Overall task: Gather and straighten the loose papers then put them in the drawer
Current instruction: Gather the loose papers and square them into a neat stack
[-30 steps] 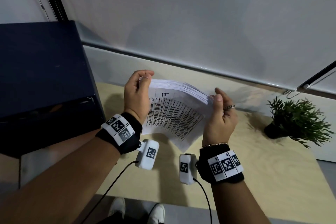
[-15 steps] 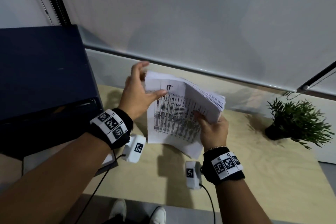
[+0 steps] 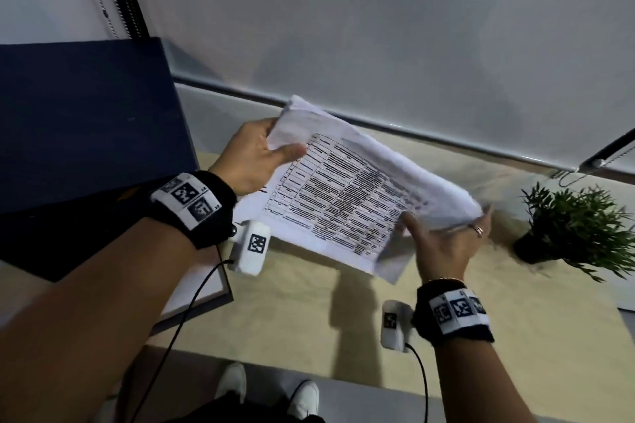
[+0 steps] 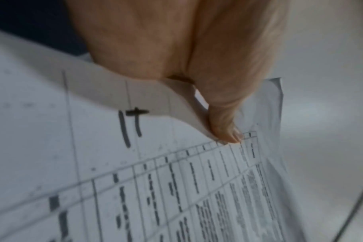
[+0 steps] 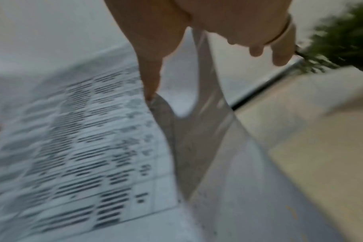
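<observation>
A thick stack of printed papers (image 3: 347,196) with a table on the top sheet hangs tilted above the wooden desk (image 3: 515,312), between both hands. My left hand (image 3: 256,156) pinches its upper left corner, thumb on the top sheet; the left wrist view shows that thumb (image 4: 224,127) pressing the papers (image 4: 135,172) beside a handwritten mark. My right hand (image 3: 443,240) grips the right end, thumb on top and fingers behind the stack. In the blurred right wrist view the thumb (image 5: 150,78) lies on the papers (image 5: 83,139). The open drawer (image 3: 192,288) shows at the left, under my left forearm.
A dark blue cabinet (image 3: 82,120) stands at the left, against the desk. A small potted plant (image 3: 574,227) sits at the right rear of the desk. A light wall and sill run behind. My white shoes (image 3: 268,391) show below the front edge.
The stack has turned from nearly upright to a long tilt toward the right. My left hand moved from the stack's side to pinch its upper corner, and my right hand shifted to the right end.
</observation>
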Available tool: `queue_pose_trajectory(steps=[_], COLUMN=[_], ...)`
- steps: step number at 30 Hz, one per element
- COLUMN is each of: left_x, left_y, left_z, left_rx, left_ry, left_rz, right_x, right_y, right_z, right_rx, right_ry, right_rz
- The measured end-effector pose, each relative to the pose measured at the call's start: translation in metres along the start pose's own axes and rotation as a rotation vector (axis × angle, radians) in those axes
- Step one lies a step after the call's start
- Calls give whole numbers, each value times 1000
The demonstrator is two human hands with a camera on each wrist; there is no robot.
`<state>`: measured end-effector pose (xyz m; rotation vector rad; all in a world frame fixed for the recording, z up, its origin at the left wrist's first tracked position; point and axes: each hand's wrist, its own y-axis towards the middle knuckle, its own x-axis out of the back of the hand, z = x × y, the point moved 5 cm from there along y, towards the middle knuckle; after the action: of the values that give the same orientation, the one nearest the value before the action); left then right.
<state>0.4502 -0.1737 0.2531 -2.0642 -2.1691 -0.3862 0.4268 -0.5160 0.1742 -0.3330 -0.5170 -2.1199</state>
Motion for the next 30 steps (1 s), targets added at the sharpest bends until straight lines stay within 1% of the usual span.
queue_pose_trajectory(steps=[2,3,6,8,9,11,13,15,17,19,22,24,26,30], left_x=[5,5,-2,-6,-7,-9,-13,-20,-27,-31,-33,-31,-28,-28], left_y=[-1,-1,-5,-6,-7,-13,-27,-41,-50,-53,-48,-44,-42,-37], left_z=[15,24,50,60,62,66,74,91,105,111,108,105,99,91], left_rx=[77,121,239,248,225,151,111,119,110,108,114,103,76,73], left_ry=[-127,-191,-372,-351,-276,-143,-136,-171,-114,-63,-139,-190,-166,-110], left_rz=[10,26,81,19,-52,-199,-267,-256,-225,-227,-253,-297,-354,-343], right_x=[-3,-4,-6,-8,-6,2,12,14,11,7,3,6,8,7], right_y=[5,7,0,-7,-9,-13,-24,-42,-58,-63,-60,-56,-52,-48], right_z=[-18,-17,-6,-10,-14,-17,-17,-17,-26,-34,-34,-27,-18,-10], right_rx=[-174,-216,-277,-333,-337,-270,-167,-98,-100,-152,-164,-129,-75,5], right_ry=[318,419,387,517,555,501,423,293,201,227,271,306,343,262], right_rz=[108,183,394,461,440,310,187,148,143,144,148,119,82,72])
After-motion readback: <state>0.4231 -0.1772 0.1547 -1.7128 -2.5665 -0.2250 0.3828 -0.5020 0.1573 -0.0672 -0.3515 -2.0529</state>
